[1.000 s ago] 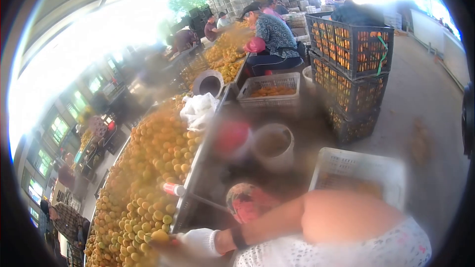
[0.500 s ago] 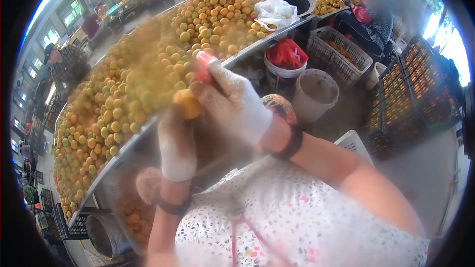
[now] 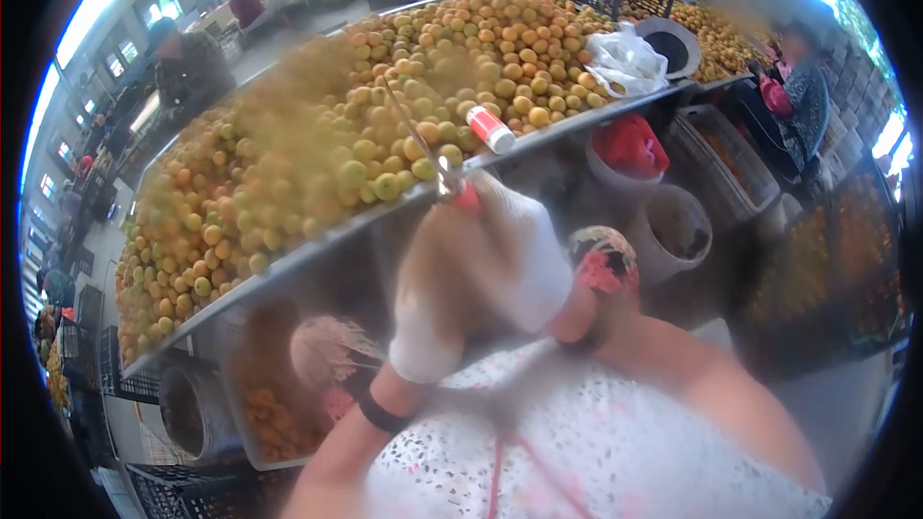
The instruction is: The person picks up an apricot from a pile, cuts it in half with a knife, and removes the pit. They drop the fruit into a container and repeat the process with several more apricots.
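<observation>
My right hand [image 3: 529, 255] wears a white glove. Its fingers are closed around the red handle of a tool with a thin metal shaft or blade [image 3: 443, 173], which points up and left over the fruit. My left hand [image 3: 428, 279], in a glove stained brown, is pressed against the right one, fingers curled and blurred; whatever they hold is hidden. Both hands are in front of the near rim of a metal tray table [image 3: 317, 242] heaped with apricot-like fruit [image 3: 385, 183]. Just beyond them, a red and white tube [image 3: 490, 130] lies along that rim.
A white plastic bag [image 3: 623, 60] and a dark round container [image 3: 670, 46] rest on the tray. Below stand a bucket with a red bag [image 3: 630, 149], a pale bucket [image 3: 676, 231] and a crate of orange fruit pieces [image 3: 279, 423]. A seated person [image 3: 803, 101] is at the right.
The view has shifted, so the tray sits further right. The hands have come together and lowered away from the tray. The yellow-orange fruit between them has gone from sight, and the metal shaft now shows.
</observation>
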`<action>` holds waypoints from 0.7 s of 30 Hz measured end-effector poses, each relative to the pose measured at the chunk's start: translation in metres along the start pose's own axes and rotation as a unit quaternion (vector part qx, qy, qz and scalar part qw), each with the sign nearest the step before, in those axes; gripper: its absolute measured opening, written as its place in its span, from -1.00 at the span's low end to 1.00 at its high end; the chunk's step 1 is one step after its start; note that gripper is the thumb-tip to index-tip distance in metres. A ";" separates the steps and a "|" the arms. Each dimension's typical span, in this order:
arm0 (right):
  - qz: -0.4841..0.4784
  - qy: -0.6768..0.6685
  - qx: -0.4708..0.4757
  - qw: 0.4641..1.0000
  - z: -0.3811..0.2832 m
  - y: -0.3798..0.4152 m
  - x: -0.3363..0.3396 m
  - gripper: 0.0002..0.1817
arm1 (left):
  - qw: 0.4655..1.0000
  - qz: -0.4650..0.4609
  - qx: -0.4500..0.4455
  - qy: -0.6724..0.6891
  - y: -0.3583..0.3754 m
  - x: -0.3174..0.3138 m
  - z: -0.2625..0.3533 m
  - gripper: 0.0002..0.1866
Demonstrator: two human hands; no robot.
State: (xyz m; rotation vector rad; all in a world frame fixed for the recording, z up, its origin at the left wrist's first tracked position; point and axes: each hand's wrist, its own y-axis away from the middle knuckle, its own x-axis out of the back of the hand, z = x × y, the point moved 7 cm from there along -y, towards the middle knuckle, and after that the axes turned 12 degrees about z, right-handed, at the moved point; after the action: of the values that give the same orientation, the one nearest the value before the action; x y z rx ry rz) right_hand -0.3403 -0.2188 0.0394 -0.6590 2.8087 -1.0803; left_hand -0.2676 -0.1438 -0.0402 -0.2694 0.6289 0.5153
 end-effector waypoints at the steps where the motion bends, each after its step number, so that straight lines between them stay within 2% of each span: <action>1: -0.005 0.021 0.037 0.999 0.002 0.000 -0.005 -0.85 | 1.000 0.001 0.020 0.009 -0.004 0.008 -0.006 -0.47; 2: -0.006 0.018 0.039 0.999 0.005 -0.001 -0.006 -0.85 | 1.000 0.002 0.017 0.008 -0.007 0.008 -0.006 -0.47; 4: -0.026 0.072 0.056 0.996 0.013 -0.001 -0.013 -0.83 | 0.994 0.087 0.067 0.022 -0.014 0.018 -0.015 -0.47; 5: -0.029 0.091 0.056 0.994 0.018 -0.002 -0.016 -0.84 | 0.998 0.038 0.045 0.028 -0.016 0.016 -0.013 -0.47; 6: -0.030 0.090 0.055 0.994 0.022 -0.002 -0.019 -0.84 | 0.998 0.040 0.045 0.027 -0.018 0.018 -0.014 -0.47; 8: -0.048 0.127 0.054 0.989 0.032 -0.002 -0.024 -0.84 | 0.972 0.166 0.154 0.062 -0.021 0.031 -0.030 -0.45; 9: -0.049 0.125 0.053 0.989 0.040 -0.002 -0.026 -0.84 | 0.972 0.169 0.154 0.062 -0.023 0.028 -0.026 -0.45; 11: -0.048 0.119 0.026 0.991 0.056 -0.004 -0.029 -0.84 | 0.962 0.177 0.208 0.011 -0.026 0.022 -0.022 -0.42; 12: -0.049 0.117 0.028 0.992 0.057 -0.006 -0.031 -0.84 | 0.962 0.179 0.205 0.011 -0.032 0.030 -0.029 -0.42; 13: -0.019 0.074 -0.041 0.996 0.063 -0.009 -0.029 -0.84 | 0.986 0.112 0.064 -0.102 -0.047 0.036 -0.024 -0.41; 14: 0.011 0.032 -0.113 0.993 0.070 -0.010 -0.026 -0.84 | 0.973 0.043 -0.077 -0.211 -0.053 0.030 -0.014 -0.40; 16: 0.012 0.033 -0.136 0.990 0.070 -0.010 -0.028 -0.85 | 0.971 0.054 -0.062 -0.222 -0.047 0.039 -0.023 -0.39; 18: 0.004 0.015 -0.118 0.993 0.071 -0.010 -0.034 -0.87 | 0.994 0.068 -0.035 -0.074 -0.041 0.038 -0.027 -0.38; 19: 0.003 0.015 -0.120 0.993 0.070 -0.009 -0.034 -0.87 | 0.994 0.069 -0.033 -0.074 -0.037 0.040 -0.025 -0.38; 21: -0.023 0.030 -0.078 0.996 0.059 -0.011 -0.038 -0.87 | 0.998 0.025 0.048 0.008 -0.027 0.039 -0.027 -0.36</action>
State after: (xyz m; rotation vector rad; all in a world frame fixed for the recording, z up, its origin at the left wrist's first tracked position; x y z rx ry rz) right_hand -0.2901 -0.2474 -0.0012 -0.7186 2.9662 -0.9090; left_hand -0.2394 -0.1625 -0.0837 -0.1668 0.6749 0.5301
